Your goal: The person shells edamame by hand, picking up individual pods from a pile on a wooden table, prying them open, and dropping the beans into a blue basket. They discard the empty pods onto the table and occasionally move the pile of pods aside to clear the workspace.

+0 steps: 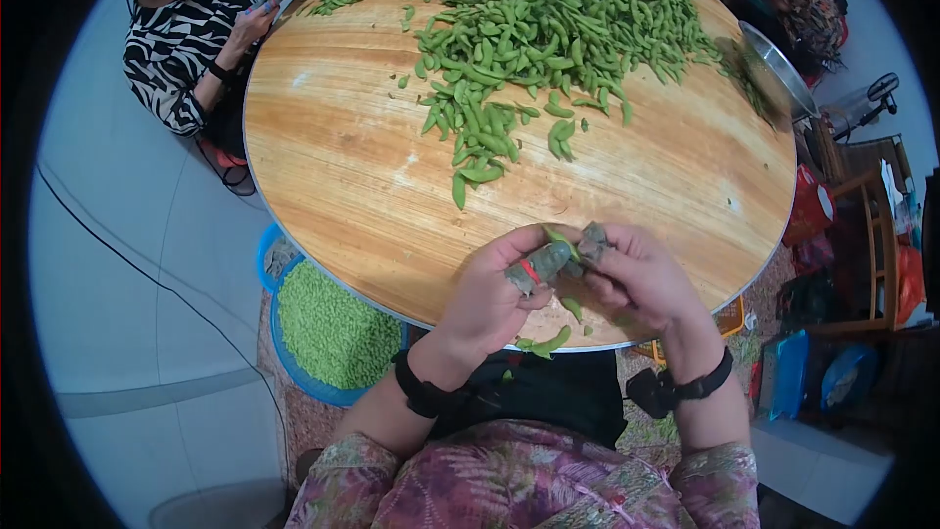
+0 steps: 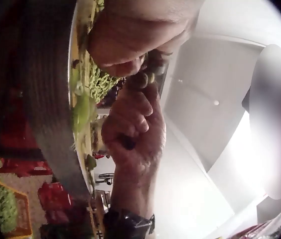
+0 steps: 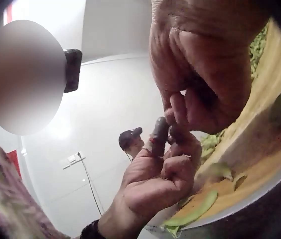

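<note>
Both hands pinch a green pod; only the head view shows the blue basin of beans.

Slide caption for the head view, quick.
Left hand and right hand hold a slim green pod over a round wood-grained table.

Pods lie heaped far on the table (bowl at right), a tub below its near-left edge.

Fingertips of the right hand meet those of the left hand, whose grey-wrapped thumb points up, beside the tabletop with a green pod near its rim.
</note>
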